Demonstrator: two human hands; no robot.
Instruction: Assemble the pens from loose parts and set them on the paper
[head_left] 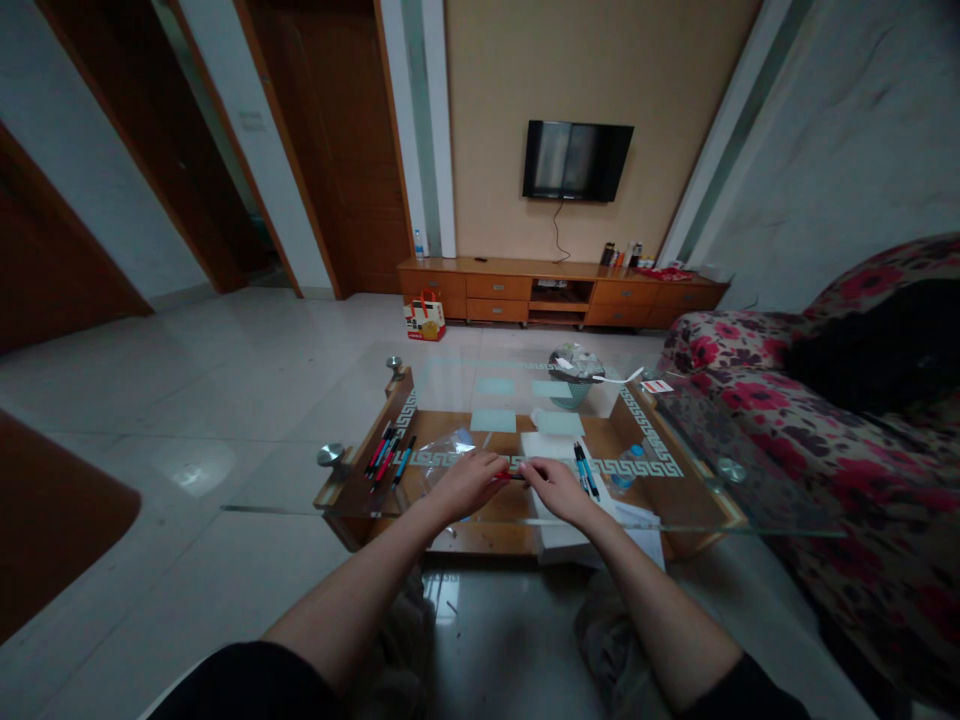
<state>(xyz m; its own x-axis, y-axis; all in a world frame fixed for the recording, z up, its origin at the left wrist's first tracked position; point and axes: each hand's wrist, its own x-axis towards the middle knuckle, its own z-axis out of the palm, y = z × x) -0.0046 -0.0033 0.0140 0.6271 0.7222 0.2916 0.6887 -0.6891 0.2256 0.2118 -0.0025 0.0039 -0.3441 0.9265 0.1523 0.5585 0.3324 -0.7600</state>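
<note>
Between my two hands, just over the glass tabletop, is a slim red and black pen (511, 476). My left hand (471, 482) has its fingers closed on the red end. At the other end my right hand (553, 488) pinches the dark part, its fingertips partly hidden. Several red, blue and black pens (386, 455) lie in a group on the left of the table. To the right of my right hand rest a few blue and black pens (585, 470). A clear plastic bag (448, 447) lies behind my left hand.
The glass coffee table (285, 508) has metal knobs at its corners and a shelf holding a white box (559, 540) and a bottle (634, 462). Beyond it stand a waste basket (574, 393), a paper bag (424, 318) and a TV cabinet (499, 288). A floral sofa (757, 400) flanks the right.
</note>
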